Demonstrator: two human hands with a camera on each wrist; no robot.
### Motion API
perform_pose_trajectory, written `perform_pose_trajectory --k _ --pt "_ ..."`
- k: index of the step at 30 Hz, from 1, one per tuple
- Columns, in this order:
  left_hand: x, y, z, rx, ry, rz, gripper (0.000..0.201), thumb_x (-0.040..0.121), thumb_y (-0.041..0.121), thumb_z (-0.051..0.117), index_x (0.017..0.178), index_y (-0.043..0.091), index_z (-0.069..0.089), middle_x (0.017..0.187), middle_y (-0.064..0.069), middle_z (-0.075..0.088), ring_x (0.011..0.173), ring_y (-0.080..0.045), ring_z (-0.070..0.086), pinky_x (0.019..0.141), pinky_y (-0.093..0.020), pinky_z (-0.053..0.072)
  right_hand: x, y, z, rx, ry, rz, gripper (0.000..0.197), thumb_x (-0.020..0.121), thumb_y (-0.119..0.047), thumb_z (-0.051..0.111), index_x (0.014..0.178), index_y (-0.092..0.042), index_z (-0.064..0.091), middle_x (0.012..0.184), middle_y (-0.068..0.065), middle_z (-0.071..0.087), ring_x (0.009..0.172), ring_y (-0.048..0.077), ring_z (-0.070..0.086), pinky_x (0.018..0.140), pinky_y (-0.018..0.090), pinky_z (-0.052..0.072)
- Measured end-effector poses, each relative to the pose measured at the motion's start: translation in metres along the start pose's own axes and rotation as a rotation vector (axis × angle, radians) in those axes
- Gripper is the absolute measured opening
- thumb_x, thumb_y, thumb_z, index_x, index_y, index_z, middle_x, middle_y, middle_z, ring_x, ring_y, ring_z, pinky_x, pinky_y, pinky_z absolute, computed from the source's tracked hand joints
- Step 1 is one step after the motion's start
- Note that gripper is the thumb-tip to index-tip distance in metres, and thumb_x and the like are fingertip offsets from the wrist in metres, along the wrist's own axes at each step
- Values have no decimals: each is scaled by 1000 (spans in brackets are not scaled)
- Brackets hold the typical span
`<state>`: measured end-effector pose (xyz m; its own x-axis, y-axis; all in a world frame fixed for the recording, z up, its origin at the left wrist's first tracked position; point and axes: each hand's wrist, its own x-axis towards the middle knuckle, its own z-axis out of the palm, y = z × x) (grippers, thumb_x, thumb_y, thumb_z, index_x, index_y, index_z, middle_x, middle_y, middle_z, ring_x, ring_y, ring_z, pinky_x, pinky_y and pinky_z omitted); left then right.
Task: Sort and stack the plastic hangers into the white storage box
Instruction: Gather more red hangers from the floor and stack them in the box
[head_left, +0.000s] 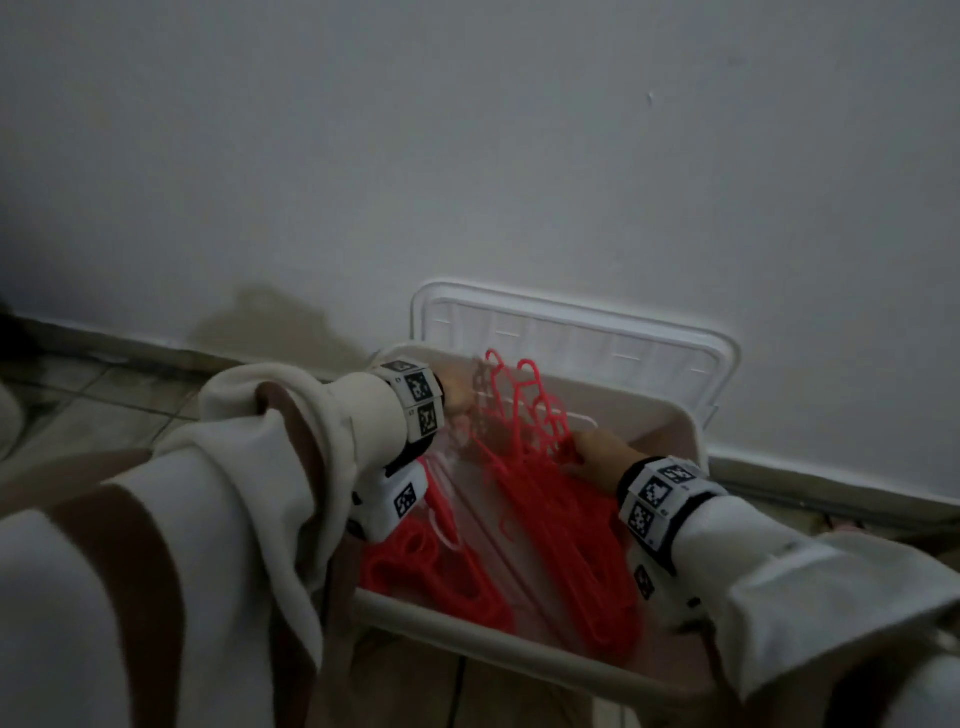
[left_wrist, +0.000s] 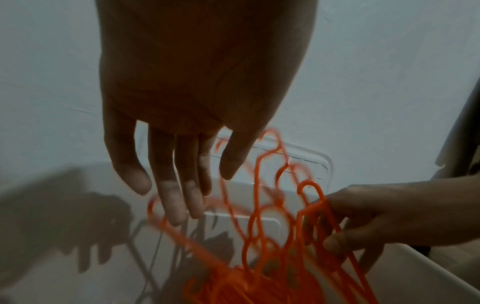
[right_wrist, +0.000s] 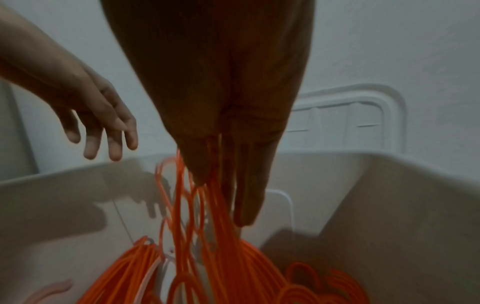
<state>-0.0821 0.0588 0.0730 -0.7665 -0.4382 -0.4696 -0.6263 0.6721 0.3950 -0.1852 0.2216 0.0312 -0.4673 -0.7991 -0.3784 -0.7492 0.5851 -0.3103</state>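
Box (head_left: 524, 656) white, on floor, lid (head_left: 571, 332) propped behind against wall. Hangers (head_left: 540, 467), red, piled inside beneath both grips. Right grip (head_left: 597, 460) pinches one bunch upright; left grip (head_left: 460, 397) released, fingers (left_wrist: 179, 203) straight beside hooks.

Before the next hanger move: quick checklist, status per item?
1. Right hand grips the hanger bundle: ok.
2. Left hand free, fingers straight: ok.
3. Bundle inside the white storage box: ok.
4. Lid off, leaning on the wall behind: ok.
5. Hooks aligned in the bundle: not ok, they fan out.
6. Hooks clear of the lower hanger pile: cannot tell.
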Motion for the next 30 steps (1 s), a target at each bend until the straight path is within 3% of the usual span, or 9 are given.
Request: perform_pose_trajectory --k 3,8,12,14,16,23,27,28,30 --pt "10 -4 -3 25 -7 -49 30 94 16 46 111 -4 61 113 -10 67 72 -19 59 71 -27 49 12 7 -1 -23 -8 56 33 98 -17 42 124 0 52 126 16 57 117 27 53 86 20 31" --pt "24 -7 -2 -36 -33 -54 28 95 15 46 108 -4 62 110 -11 69 74 -17 59 91 -33 49 28 7 -6 -36 -20 71 31 95 -16 47 120 0 56 124 18 58 116 30 52 82 24 32" --pt "27 -6 -2 -74 -38 10 25 93 16 50 111 0 60 110 -11 67 85 -20 61 91 -32 46 47 4 -10 120 -3 -2 17 94 -10 49 107 -4 56 104 23 64 98 27 63 82 32 45" --pt "29 -8 0 -79 -43 30 25 91 14 54 112 2 61 113 -13 66 87 -19 58 93 -32 46 53 4 -11 323 -27 -52 8 95 -3 44 93 -8 50 72 15 63 57 5 65 58 21 50" --pt "30 -8 5 -73 -69 41 30 90 13 56 118 3 58 119 -11 62 96 -21 57 93 -29 43 55 5 -13 496 -57 -66 24 94 5 38 80 -11 48 53 2 56 34 -2 52 41 13 43" --pt "39 -3 32 -4 -247 84 54 88 12 61 137 8 39 134 -8 50 123 -23 48 89 -23 39 53 6 -23 981 -44 -63 28 95 9 32 77 -8 44 35 2 55 26 9 51 28 13 37" --pt "45 -9 45 73 -305 56 55 91 17 57 141 9 36 144 -8 42 131 -22 41 103 -25 33 59 17 0 754 -117 3 11 93 6 41 95 1 51 58 2 66 47 0 61 48 13 49" --pt "47 -10 48 100 -312 38 56 91 19 56 143 10 35 146 -7 39 133 -22 38 105 -26 32 62 21 8 635 -161 56 21 91 0 51 112 4 51 81 7 69 70 0 66 66 14 51" --pt "48 -11 53 119 -314 26 55 93 21 54 142 9 35 146 -7 39 132 -22 39 103 -26 33 64 30 13 230 -229 93 56 87 -17 63 134 0 39 125 13 55 116 19 54 93 24 39"
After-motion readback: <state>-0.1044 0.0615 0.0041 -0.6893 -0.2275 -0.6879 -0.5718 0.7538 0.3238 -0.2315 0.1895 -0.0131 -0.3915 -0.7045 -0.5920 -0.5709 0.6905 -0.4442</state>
